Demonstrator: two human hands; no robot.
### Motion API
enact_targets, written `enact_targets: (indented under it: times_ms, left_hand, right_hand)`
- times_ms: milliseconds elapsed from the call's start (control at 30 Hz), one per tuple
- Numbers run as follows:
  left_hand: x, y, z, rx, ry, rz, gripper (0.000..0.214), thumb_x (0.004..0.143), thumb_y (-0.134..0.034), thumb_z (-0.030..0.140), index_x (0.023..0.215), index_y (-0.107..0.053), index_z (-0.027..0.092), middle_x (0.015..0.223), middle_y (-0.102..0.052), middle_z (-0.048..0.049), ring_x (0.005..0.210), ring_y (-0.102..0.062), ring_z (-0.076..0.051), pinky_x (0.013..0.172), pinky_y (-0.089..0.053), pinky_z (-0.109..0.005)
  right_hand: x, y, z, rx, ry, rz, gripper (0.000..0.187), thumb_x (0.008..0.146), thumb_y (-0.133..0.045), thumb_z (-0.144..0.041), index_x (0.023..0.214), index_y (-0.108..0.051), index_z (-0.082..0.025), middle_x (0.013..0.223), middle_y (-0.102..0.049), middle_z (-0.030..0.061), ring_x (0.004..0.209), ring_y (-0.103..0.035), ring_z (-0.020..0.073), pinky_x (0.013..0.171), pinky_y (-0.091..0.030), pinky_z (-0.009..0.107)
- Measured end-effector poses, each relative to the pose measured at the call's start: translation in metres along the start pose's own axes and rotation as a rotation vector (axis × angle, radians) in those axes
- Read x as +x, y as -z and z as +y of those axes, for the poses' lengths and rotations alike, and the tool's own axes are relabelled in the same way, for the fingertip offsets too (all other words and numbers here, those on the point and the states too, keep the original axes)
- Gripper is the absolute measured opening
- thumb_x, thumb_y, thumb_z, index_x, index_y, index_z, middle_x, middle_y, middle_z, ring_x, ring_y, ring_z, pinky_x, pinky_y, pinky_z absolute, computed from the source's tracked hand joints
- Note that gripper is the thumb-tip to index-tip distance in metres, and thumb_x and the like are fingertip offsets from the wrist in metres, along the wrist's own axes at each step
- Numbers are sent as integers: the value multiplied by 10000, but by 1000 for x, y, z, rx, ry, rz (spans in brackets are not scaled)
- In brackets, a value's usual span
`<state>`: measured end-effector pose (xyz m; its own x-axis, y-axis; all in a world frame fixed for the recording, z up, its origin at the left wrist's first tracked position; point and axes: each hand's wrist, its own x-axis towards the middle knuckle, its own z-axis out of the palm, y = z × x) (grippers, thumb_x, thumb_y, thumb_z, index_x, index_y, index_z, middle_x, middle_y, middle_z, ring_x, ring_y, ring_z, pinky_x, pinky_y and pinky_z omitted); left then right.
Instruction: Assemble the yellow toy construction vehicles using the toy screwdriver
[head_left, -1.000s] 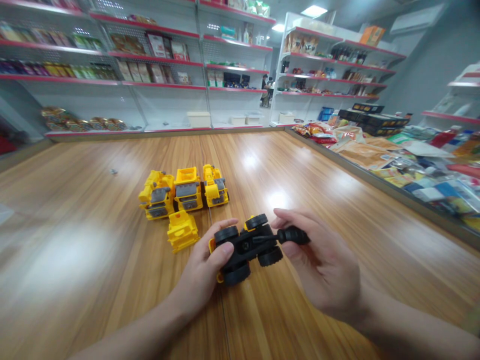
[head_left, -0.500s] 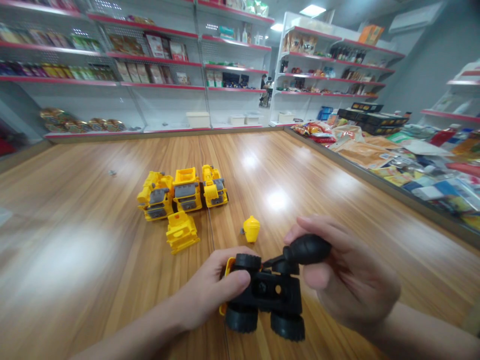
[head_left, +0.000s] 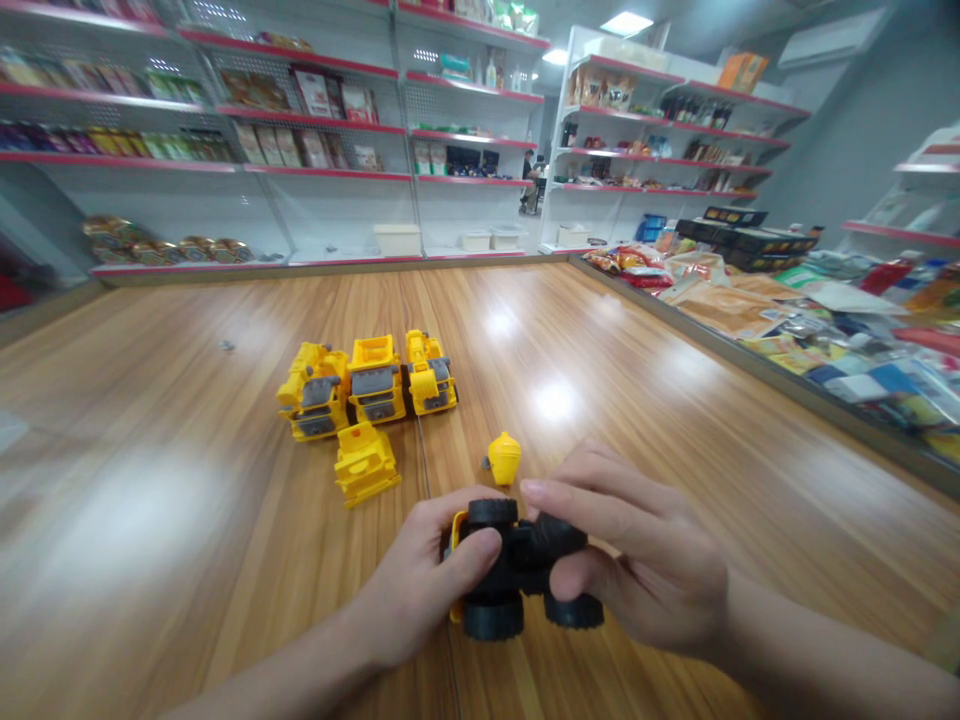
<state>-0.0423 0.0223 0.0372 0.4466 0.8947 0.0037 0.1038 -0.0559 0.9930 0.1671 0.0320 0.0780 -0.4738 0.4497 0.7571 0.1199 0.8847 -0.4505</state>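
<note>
My left hand (head_left: pixel 420 580) grips a black and yellow toy truck chassis (head_left: pixel 510 575), held upside down with its black wheels up, just above the wooden table (head_left: pixel 187 520). My right hand (head_left: pixel 645 560) is closed on a black-handled toy screwdriver (head_left: pixel 559 535) pressed against the chassis underside. A small yellow drum part (head_left: pixel 503 457) lies on the table just beyond the hands. Three yellow toy trucks (head_left: pixel 367 385) stand in a row further back, with a loose yellow body piece (head_left: pixel 365 463) in front of them.
Shop shelves (head_left: pixel 315 130) with packaged goods line the back wall. A display of snack packets (head_left: pixel 787 310) runs along the table's right edge. A tiny dark item (head_left: pixel 224 345) lies on the table at the far left.
The chassis came toward me and lower, uncovering the yellow drum part on the table. My right hand tilted the screwdriver up, then brought it down tight against the chassis.
</note>
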Motion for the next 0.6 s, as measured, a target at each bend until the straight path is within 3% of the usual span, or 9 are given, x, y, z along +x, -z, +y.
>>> enact_targets:
  times_ms: [333, 600]
  left_hand:
    - [0, 1, 3, 33, -16, -6, 371, 913, -518, 475, 1026, -698, 171, 912, -672, -41, 897, -588, -222, 802, -449, -293]
    - [1, -1, 1, 26, 8, -10, 375, 916, -502, 491, 978, -670, 162, 923, -648, -49, 945, -578, -239, 824, -438, -312]
  right_hand:
    - [4, 3, -1, -4, 18, -86, 441, 959, -571, -266, 1390, -521, -180, 954, -676, 96, 825, -612, 187, 709, -522, 358]
    - [2, 1, 0, 74, 44, -138, 414, 974, -528, -190, 1377, -505, -97, 1042, -695, 138, 910, -647, 192, 774, -510, 383]
